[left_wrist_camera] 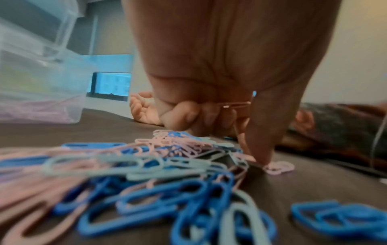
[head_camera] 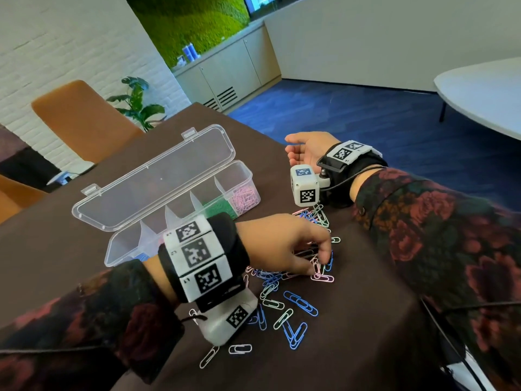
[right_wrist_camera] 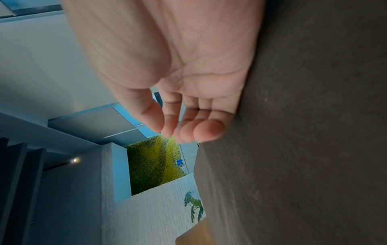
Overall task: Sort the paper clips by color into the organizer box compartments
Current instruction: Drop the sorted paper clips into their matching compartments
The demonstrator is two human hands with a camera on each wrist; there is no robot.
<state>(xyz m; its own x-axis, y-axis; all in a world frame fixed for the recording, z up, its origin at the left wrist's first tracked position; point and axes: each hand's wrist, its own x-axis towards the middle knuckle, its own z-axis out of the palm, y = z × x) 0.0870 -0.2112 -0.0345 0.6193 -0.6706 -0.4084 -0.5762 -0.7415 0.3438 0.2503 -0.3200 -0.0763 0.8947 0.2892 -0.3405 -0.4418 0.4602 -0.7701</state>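
A loose pile of blue, pale blue, pink and white paper clips [head_camera: 282, 283] lies on the brown table [head_camera: 366, 320]. My left hand [head_camera: 320, 263] hovers over the pile with curled fingers. In the left wrist view the left hand [left_wrist_camera: 230, 129] holds a pink clip [left_wrist_camera: 236, 105] in its curled fingers, while one straight digit presses another pink clip [left_wrist_camera: 278, 167] on the table. The clear organizer box [head_camera: 249, 176] stands behind with its lid [head_camera: 158, 176] open; pink clips [head_camera: 245, 197] fill the right end compartment and green clips [head_camera: 218, 211] the one beside it. My right hand [head_camera: 296, 153] rests on its side, empty.
The table's right edge runs close past the right hand, with blue carpet below. An orange chair [head_camera: 81, 117] and a plant [head_camera: 138, 103] stand beyond the far side. A white round table [head_camera: 485, 91] is at the far right. Bare cloth lies right of the pile.
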